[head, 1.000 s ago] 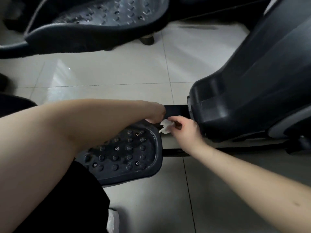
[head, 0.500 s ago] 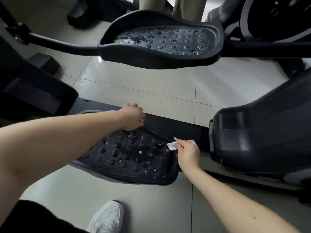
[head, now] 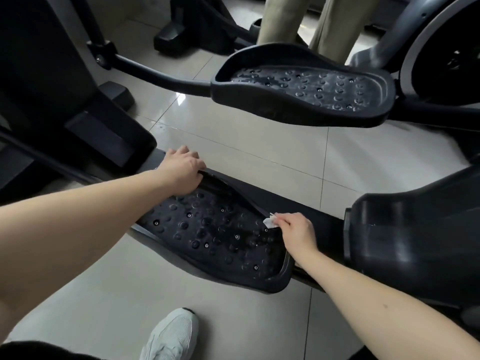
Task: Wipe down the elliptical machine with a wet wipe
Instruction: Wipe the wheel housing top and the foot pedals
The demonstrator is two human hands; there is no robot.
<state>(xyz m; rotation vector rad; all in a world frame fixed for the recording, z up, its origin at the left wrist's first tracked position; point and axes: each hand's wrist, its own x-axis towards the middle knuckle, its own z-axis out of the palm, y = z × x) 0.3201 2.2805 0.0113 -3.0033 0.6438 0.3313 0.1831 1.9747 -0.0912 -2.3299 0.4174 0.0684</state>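
Note:
The near black studded pedal (head: 213, 235) of the elliptical machine lies low over the tiled floor. My left hand (head: 181, 172) grips the pedal's far rim, fingers curled over the edge. My right hand (head: 296, 229) pinches a small crumpled white wet wipe (head: 270, 221) against the pedal's right inner rim. The second pedal (head: 304, 92) hangs higher at the back, its surface shiny with wet patches. The machine's black housing (head: 415, 229) stands just right of my right hand.
My white sneaker (head: 172, 336) stands on the floor (head: 259, 152) below the near pedal. A person's legs in beige trousers (head: 275, 19) stand behind the far pedal. A flywheel cover (head: 446, 48) is at top right, dark machine frames (head: 46, 87) at left.
The view has lifted and pulled back, showing both pedals. My left hand has slid left along the near pedal's far rim. My right hand stays with the wipe at the pedal's right end.

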